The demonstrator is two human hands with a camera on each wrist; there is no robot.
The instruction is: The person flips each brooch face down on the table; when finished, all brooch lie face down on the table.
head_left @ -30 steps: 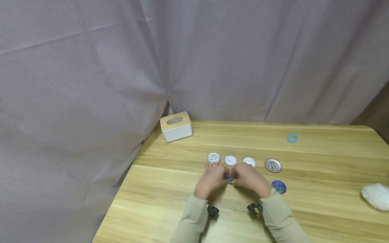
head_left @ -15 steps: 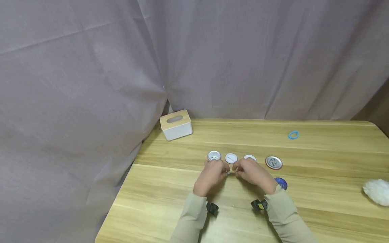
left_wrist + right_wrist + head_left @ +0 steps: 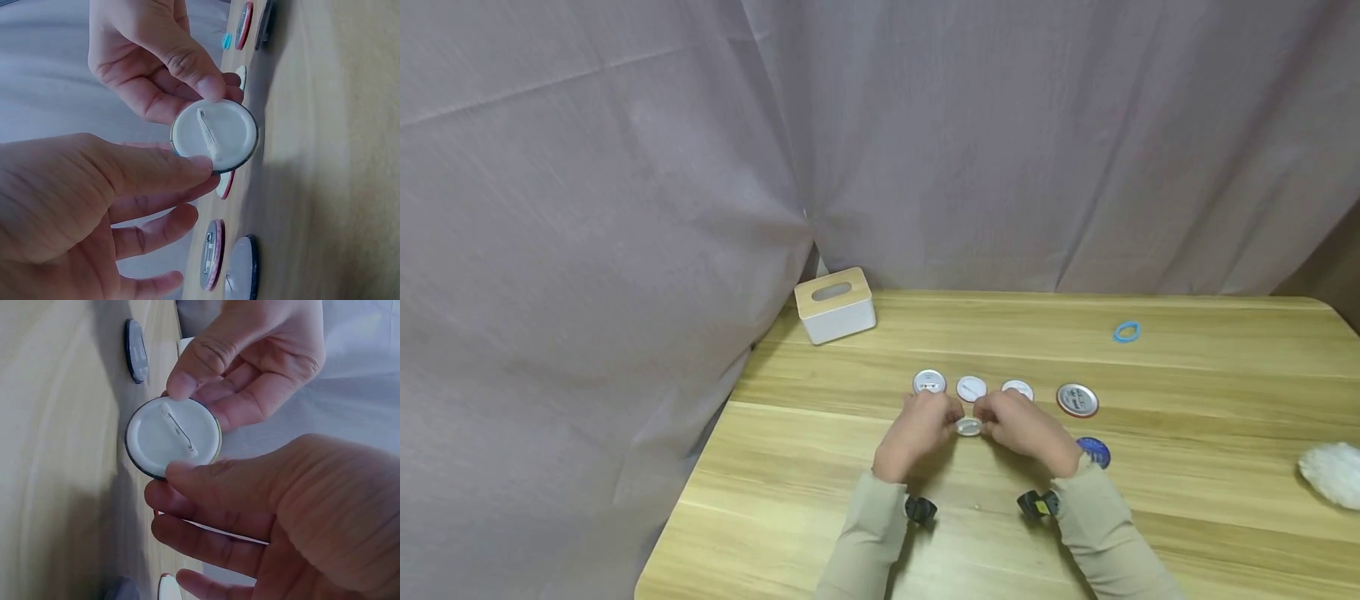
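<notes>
Between my two hands is a round pin badge [image 3: 969, 427], its white back and safety pin facing me. In the left wrist view my left hand [image 3: 81, 194] pinches the badge's rim [image 3: 215, 134] between thumb and index finger, the other fingers spread. My right hand [image 3: 300, 494] pinches the opposite rim in the right wrist view, thumb on the white back. From the head view, left hand [image 3: 919, 433] and right hand [image 3: 1024, 429] meet just above the table. The badge's printed front is turned away.
Behind the hands lie several badges back-up: a left one [image 3: 929, 382], a middle one [image 3: 972, 388], one partly covered [image 3: 1018, 389] and a larger one [image 3: 1077, 400]. A blue badge [image 3: 1093, 452] lies by the right wrist. Farther off are a tissue box [image 3: 835, 307], blue ring [image 3: 1127, 332] and white fluffy object [image 3: 1332, 473].
The badge between the hands has turned over: its blue and yellow front showed a second ago, then its edge, and now its white back. Both hands still hold it.
</notes>
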